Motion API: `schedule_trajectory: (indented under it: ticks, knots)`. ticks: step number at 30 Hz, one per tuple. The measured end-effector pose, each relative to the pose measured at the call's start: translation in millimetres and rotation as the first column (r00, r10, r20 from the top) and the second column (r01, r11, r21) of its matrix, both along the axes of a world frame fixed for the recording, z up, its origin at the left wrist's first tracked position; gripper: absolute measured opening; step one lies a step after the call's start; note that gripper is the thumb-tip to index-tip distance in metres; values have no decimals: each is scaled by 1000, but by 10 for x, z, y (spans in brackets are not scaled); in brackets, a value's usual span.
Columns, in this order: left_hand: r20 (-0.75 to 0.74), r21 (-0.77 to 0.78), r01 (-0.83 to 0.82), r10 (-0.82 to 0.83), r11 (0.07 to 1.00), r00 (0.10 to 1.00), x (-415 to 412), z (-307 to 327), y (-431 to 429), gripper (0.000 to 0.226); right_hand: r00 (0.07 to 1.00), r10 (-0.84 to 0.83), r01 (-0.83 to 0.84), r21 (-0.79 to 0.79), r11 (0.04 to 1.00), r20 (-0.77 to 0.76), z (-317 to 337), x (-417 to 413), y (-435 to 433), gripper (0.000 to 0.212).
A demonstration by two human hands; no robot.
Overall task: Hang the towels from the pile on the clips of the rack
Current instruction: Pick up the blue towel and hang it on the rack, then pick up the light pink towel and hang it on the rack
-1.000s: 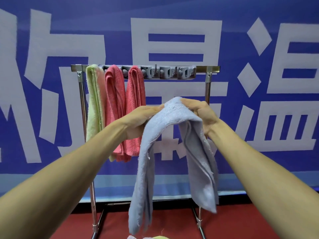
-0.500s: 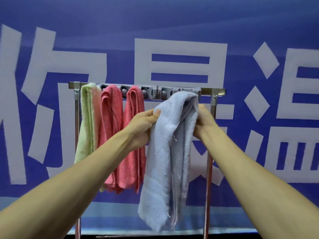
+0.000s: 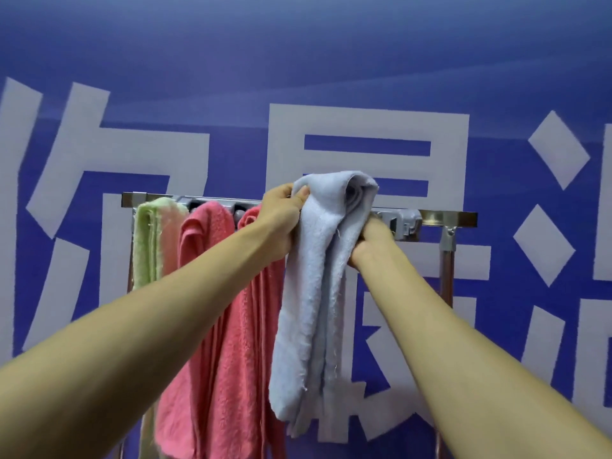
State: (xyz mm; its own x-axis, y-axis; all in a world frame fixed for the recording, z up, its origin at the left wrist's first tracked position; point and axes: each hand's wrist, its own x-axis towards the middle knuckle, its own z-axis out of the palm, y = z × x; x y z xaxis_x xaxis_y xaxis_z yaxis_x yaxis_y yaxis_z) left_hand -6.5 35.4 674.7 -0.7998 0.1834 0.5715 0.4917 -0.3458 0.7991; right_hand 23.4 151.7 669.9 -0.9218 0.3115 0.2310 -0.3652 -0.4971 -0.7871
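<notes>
A pale blue-grey towel hangs folded from both my hands, its top bunched above the rack's bar. My left hand pinches its upper left edge. My right hand grips it from the right, partly hidden behind the cloth. A green towel and two pink towels hang from the clips on the left. One grey clip shows free at the right end of the row; the clips behind the blue towel are hidden.
The metal rack's right post runs down beside my right forearm. A blue banner with large white characters fills the background right behind the rack. The pile of towels is out of view.
Both hands have lifted the blue-grey towel from chest height up to the rack's bar, and its top now rises over the clip row. My view has tilted upward and closer.
</notes>
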Motion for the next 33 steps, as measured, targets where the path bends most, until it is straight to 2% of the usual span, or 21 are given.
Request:
schedule_trajectory:
  ticks: [2, 5, 10, 12, 16, 19, 23, 25, 28, 29, 30, 32, 33]
  knots:
    - [-17, -67, -148, 147, 987, 989, -113, 2, 18, 23, 999, -35, 36, -26, 999, 28, -13, -95, -52, 16]
    - [-112, -178, -314, 298, 933, 948, -157, -97, 19, 23, 994, -101, 107, -189, 976, 44, -14, -111, -92, 23]
    - [-240, -274, -426, 368, 862, 898, -233, -246, 7, 20, 968, -244, 250, -186, 950, 52, -172, -194, -110, 33]
    - [-239, -309, -451, 390, 838, 889, -294, -308, 5, 22, 961, -267, 273, -116, 955, 69, -244, -228, -69, 31]
    - [-229, -342, -470, 413, 813, 881, -312, -406, 21, 26, 939, -336, 332, 64, 941, 72, -375, -332, 10, 12]
    - [-205, -351, -460, 412, 815, 888, -320, -457, 58, 38, 925, -370, 356, 148, 923, 83, -434, -375, 71, 15]
    - [-193, -373, -445, 401, 814, 896, -299, -511, 108, 35, 911, -403, 367, 280, 887, 83, -478, -358, 125, 28]
    - [-194, -361, -431, 386, 827, 902, -255, -515, 114, 30, 910, -407, 359, 345, 867, 76, -480, -306, 127, 26]
    - [-200, -347, -421, 373, 838, 906, -234, -562, 73, 33, 915, -401, 339, 454, 824, 44, -492, -252, 159, 24]
    - [-209, -358, -418, 364, 835, 907, -204, -591, 40, 31, 917, -398, 334, 493, 804, 29, -507, -230, 179, 17]
    - [-213, -368, -402, 345, 838, 914, -163, -620, -3, 27, 916, -400, 330, 526, 784, 20, -527, -199, 194, 8]
    - [-200, -363, -319, 261, 875, 944, -19, -670, -113, 23, 911, -412, 332, 573, 750, 12, -582, -110, 239, 19]
    - [-169, -348, -249, 201, 904, 965, 83, -706, -167, 29, 906, -423, 345, 575, 742, 2, -607, -33, 250, 19]
